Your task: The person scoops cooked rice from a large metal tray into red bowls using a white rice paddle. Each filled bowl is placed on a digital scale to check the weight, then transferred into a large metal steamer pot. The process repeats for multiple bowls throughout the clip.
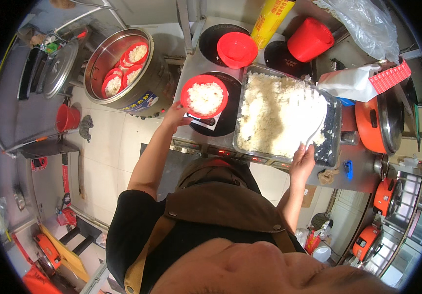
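Note:
A red plastic bowl (204, 97) heaped with rice rests on a small white kitchen scale (211, 123), which stands on a round black cooktop plate. My left hand (179, 115) is at the bowl's lower left rim and the scale's edge, fingers spread; whether it grips the bowl is unclear. In my right hand (303, 157) is the handle of a pale slotted rice paddle (312, 114), its head over the rice (264, 117). That rice fills much of a rectangular metal tray (334, 147). Behind the scale are empty-looking red bowls (237, 50).
At the left stands a large steel steamer pot (148, 79) with several rice-filled red bowls inside. Beyond the tray are a yellow roll (271, 22), stacked red bowls (308, 40) and an open white bag (346, 82). An orange rice cooker (367, 126) stands at the right.

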Demonstrator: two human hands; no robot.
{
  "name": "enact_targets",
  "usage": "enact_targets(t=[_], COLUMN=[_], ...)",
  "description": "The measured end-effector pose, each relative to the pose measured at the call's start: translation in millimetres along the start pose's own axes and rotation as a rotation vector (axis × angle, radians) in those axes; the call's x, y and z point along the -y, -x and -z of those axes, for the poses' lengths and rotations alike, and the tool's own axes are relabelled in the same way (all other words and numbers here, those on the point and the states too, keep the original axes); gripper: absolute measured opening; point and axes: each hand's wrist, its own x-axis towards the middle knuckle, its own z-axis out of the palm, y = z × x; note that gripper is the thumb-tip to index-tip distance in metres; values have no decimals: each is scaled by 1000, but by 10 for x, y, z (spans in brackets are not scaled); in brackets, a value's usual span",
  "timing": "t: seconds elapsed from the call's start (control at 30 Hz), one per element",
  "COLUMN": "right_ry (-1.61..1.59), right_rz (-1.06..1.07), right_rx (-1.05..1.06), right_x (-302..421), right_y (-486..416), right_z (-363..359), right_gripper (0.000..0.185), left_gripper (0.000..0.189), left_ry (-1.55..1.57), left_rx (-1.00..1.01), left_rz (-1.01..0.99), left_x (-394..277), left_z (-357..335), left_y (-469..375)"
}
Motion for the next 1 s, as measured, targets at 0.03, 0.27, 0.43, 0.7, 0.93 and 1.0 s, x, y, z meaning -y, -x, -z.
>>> enact_targets(t=[0.03,0.27,0.43,0.7,0.93,1.0], right_ry=[-35,-406,-384,-536,-831,-892], right_rz=[-38,-274,-245,-309,-586,-626], right_rx=[3,165,327,352,228,187], right_x=[25,24,91,67,-260,-521], right_y=[32,110,89,24,-33,-76], right_z=[-19,-316,-613,-711,-478,-395], right_gripper=[26,21,25,31,31,31], left_gripper=[50,42,38,38,43,49], left_ry=[-15,272,284,281,120,60], left_rx=[-64,-370,-428,-290,-191,-127], left_rz=[-19,-92,-73,-139,-146,-123], left_x=[18,375,506,305,205,205], left_z=[117,1048,1166,562,129,26], left_y=[16,269,422,294,216,212])
